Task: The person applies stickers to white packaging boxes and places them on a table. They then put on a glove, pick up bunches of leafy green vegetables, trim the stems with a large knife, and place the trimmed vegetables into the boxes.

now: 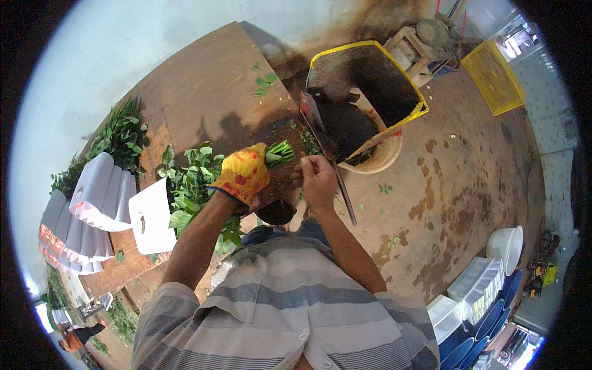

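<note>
My left hand (243, 173), in a yellow work glove with red spots, grips a bunch of leafy stems. The cut green stem ends (280, 152) stick out to the right of the glove. The bunch's leaves (194, 173) spread to the left over the table edge. Just right of the stem ends is my bare right hand (319, 180), fingers curled together; whether something thin is between them is hidden. Close beside that hand runs a long dark metal bar (344, 192), like a cutter's lever, at the table's right edge.
The brown table (203, 83) carries leafy bundles (120, 134), corrugated paper sleeves (104, 189) and a white card with a hole (152, 208). Right of it stand a yellow-rimmed bin (423, 107) and a round tub (393, 155). Clear plastic boxes (476, 282) and blue buckets (490, 319) stand lower right.
</note>
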The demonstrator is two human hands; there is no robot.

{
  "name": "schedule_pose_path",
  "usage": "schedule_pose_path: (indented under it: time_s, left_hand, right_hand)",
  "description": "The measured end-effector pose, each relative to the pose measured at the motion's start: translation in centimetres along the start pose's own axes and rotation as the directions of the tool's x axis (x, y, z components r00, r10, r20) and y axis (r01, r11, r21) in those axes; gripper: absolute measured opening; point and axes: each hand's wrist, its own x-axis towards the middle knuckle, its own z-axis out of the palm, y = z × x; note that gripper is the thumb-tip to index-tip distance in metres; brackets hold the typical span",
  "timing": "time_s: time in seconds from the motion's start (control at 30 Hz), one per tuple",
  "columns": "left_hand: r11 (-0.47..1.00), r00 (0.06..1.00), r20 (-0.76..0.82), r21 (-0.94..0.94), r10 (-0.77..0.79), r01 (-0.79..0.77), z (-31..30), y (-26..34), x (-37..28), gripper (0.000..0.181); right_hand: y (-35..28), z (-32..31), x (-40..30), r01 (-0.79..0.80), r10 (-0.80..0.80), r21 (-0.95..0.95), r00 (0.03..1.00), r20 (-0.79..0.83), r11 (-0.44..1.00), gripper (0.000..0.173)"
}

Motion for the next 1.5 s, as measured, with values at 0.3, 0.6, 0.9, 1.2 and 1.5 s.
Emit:
schedule_pose_path:
  time_s: [0.3,0.6,0.9,1.2,1.5]
  left_hand:
    - [0.996,0.996,-0.045,0.053,0.077,-0.074,-0.1,0.5,-1.0,0.027]
    - [0.890,0.998,-0.025,-0.451,0.058,-0.063,3.7,1.5,-3.9,0.029]
    - [0.997,0.963,-0.264,-0.035,0.054,-0.066,-3.1,1.4,-4.2,0.021]
    - [0.979,0.987,-0.015,0.131,0.158,-0.154,3.2,2.1,-3.5,0.036]
    - [0.996,0.975,-0.219,-0.076,0.020,-0.037,-3.3,3.8,-3.5,0.028]
  right_hand:
    - [-3.5,0.9,-2.1,0.247,-0.140,-0.348,0.943,0.303,0.904,0.024]
    - [-8.8,2.2,0.7,0.541,-0.221,-0.250,0.660,0.718,0.803,0.014]
    - [2.2,-1.1,-1.3,-0.422,0.221,0.240,0.785,0.578,0.874,0.033]
    - [-10.9,2.5,-0.7,0.551,-0.116,-0.399,0.679,0.725,0.733,0.033]
    - [-2.0,-1.7,2.5,-0.623,0.295,0.489,0.752,0.589,0.611,0.025]
